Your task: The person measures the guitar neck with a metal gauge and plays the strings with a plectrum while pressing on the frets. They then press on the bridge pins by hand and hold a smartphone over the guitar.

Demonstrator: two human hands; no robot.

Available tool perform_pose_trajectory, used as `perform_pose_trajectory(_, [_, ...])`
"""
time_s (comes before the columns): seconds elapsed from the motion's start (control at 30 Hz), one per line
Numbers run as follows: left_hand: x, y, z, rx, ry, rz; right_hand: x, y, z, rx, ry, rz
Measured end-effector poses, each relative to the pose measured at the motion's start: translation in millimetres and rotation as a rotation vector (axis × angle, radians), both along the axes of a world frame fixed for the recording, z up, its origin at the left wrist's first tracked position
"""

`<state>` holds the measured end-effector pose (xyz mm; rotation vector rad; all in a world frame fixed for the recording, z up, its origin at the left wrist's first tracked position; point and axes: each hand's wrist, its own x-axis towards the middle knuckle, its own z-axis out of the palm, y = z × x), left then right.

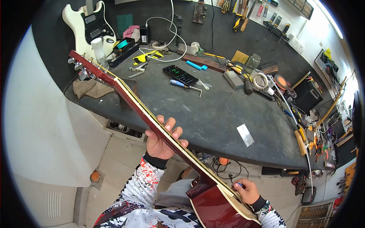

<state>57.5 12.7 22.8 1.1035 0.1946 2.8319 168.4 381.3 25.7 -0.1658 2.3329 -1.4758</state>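
A dark red acoustic guitar (219,207) lies across my lap, its neck slanting up and left over the bench edge to the headstock (81,60). My left hand (161,142) wraps around the middle of the neck from below, thumb on the near side and fingertips curling over the strings' side. Over the guitar's body, at the strings, is my right hand (248,191), closed. Between its thumb and finger shows a small blue guitar pick (239,184), mostly hidden.
On the dark workbench (205,117) lie a phone (180,75), a blue-handled bent tool (182,84), a toothed metal plate (245,135) and a brown cloth (93,89). A white electric guitar (78,24) stands at the back left. Tools and an amplifier (308,95) crowd the right side.
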Motion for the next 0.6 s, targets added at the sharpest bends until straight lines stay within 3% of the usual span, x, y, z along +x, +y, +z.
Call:
perform_pose_trajectory(0.17, [-0.2,1.8,3.4,0.013,0.077,-0.03,2.0,13.7,-23.0,-0.055,-0.055,-0.119])
perform_pose_trajectory(0.23, [2.1,3.9,27.6,-0.08,-0.198,0.075,1.3,18.6,-26.8,-0.007,-0.021,-0.11])
perform_pose_trajectory(0.33, [-54.3,-32.4,20.6,-0.253,-0.576,0.185,-0.2,26.6,-28.0,-0.003,0.002,-0.163])
perform_pose_trajectory(0.37, [-74.9,-38.4,34.6,-0.482,-0.765,0.389,-1.0,30.7,-27.6,0.033,0.018,-0.165])
perform_pose_trajectory(0.47, [-154.9,-60.6,44.2,-1.025,-0.791,0.969,-1.2,37.1,-26.0,0.036,0.008,-0.191])
perform_pose_trajectory(0.53, [-214.8,-81.6,42.9,-1.439,-0.825,1.204,-0.4,39.6,-26.3,0.005,-0.021,-0.216])
perform_pose_trajectory(0.57, [-239.9,-93.7,42.2,-1.688,-0.85,1.214,-0.2,39.7,-27.6,-0.052,-0.03,-0.242])
perform_pose_trajectory(0.6, [-257.1,-96.4,41.9,-1.779,-0.927,1.11,-0.7,40.1,-28.3,-0.11,-0.037,-0.266])
